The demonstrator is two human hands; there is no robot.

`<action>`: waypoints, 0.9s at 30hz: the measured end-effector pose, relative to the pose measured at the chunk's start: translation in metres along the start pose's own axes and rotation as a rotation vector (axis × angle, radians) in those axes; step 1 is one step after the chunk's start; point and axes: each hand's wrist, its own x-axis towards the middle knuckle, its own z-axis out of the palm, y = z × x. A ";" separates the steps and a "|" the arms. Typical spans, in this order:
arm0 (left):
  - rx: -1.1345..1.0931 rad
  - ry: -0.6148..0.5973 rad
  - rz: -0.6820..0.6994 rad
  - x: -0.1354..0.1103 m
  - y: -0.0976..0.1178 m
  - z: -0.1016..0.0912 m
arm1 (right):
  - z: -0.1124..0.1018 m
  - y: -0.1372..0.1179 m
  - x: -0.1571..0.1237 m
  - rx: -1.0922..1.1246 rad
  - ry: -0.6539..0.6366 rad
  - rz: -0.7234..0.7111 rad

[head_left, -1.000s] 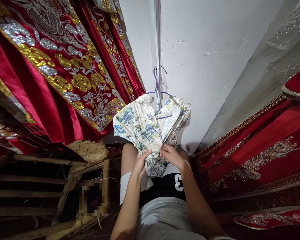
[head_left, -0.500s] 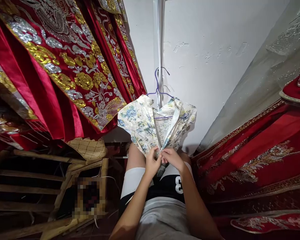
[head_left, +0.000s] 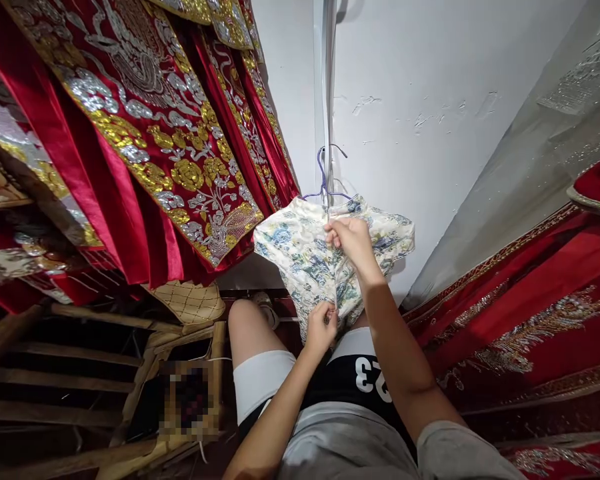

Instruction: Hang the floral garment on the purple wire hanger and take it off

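Note:
A white floral dress (head_left: 300, 243) with blue and yellow flowers hangs upright before me on a purple hanger (head_left: 322, 177). Its middle seam is drawn together from my lower hand up to near the neckline. My right hand (head_left: 353, 241) pinches the top of this seam just below the neck, apparently on the zipper pull, which the fingers hide. Lower down, my left hand (head_left: 323, 327) is closed on the fabric beside the seam, holding it near my lap. The lowest part of the dress is hidden behind the hands and between my legs.
Red embroidered garments (head_left: 180, 167) hang close on the left, and more red beaded fabric (head_left: 525, 320) is on the right. A wooden chair (head_left: 80, 353) stands at lower left. Behind the dress are a white wall (head_left: 410, 80) and a vertical pole (head_left: 325, 87).
My right hand has slid up from beside my left hand to the neckline. The open V in the dress has come together. My left hand stays low on the fabric.

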 end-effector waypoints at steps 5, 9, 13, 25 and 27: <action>0.002 -0.172 0.059 0.025 0.005 -0.011 | 0.004 -0.010 -0.002 0.061 0.019 -0.067; -0.082 -0.038 0.186 0.084 0.048 -0.055 | -0.006 -0.008 -0.016 0.004 -0.038 -0.081; -0.052 0.195 0.422 0.145 0.107 -0.092 | -0.009 -0.012 -0.016 -0.055 -0.049 -0.126; -0.527 0.662 -0.066 0.183 0.080 -0.180 | -0.014 0.096 -0.059 0.006 -0.007 0.145; -0.676 0.666 -0.236 0.177 0.053 -0.193 | -0.017 0.102 -0.079 0.045 -0.017 0.159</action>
